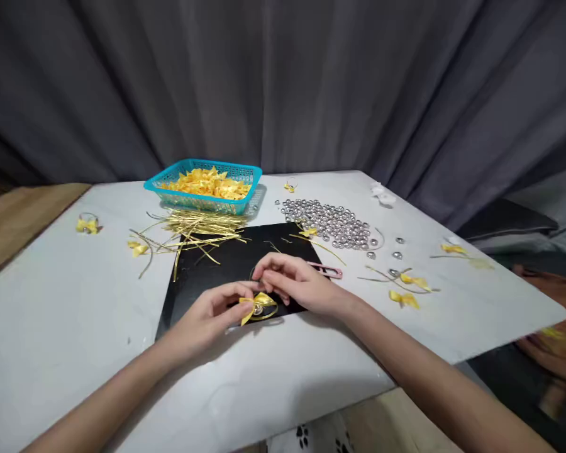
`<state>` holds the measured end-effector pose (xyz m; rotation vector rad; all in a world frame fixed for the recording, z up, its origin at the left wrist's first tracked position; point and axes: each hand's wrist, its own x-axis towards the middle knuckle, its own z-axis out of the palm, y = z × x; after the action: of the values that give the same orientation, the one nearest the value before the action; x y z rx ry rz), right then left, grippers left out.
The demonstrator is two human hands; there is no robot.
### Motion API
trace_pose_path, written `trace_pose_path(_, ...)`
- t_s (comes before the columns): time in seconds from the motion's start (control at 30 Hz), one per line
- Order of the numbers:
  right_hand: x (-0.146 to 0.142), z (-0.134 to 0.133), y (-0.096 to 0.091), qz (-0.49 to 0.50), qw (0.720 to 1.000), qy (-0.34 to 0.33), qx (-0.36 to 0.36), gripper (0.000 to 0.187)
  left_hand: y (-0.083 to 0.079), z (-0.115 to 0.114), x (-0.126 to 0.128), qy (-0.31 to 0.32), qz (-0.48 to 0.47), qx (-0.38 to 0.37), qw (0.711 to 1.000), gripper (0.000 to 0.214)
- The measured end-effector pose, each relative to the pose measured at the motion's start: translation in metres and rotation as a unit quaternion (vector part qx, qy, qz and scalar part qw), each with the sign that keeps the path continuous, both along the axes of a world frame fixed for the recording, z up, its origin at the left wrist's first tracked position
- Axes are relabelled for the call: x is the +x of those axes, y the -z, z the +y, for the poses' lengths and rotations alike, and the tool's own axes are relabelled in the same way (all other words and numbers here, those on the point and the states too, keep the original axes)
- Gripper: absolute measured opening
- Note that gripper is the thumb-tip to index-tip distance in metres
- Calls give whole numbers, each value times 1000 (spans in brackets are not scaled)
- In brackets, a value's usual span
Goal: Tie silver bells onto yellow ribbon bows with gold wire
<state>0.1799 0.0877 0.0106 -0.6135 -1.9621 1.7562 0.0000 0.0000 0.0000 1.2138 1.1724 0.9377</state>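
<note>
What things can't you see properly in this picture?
- Head view: the pink flat object on the black rectangular mat is half hidden by the right hand.
- Head view: the shiny centre of the small yellow ribbon bow pinched by the left hand is too small to tell.
- Head view: the white lump far across the grey table is too small.
- Head view: brown shapes at the right edge are blurred and cut off.

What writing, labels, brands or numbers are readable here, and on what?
None: no words, numbers or labels can be read. The blue basket, black mat, pink clip and the yellow bow pinched by the left hand are plain. The paw prints at the bottom edge are a pattern, not writing.
</note>
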Motion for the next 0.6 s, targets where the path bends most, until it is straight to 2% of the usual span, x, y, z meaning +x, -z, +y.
trace_pose_path(0.2,2,5,-2,-3,999,43,5,12,0,1,-4,22,-26,-45,998,30)
trace_pose_path(0.27,3,4,-4,-12,999,39,8,12,-2,1,-5,0,-55,-44,998,32)
trace_pose_path(0.4,0,-3,-6,-11,999,29,24,10,-6,3,-6,-86,-133,-64,985,33)
trace_pose_path(0.6,-4,-9,-2,-23,998,28,51,8,-6,6,0,-28,-229,-146,962,25)
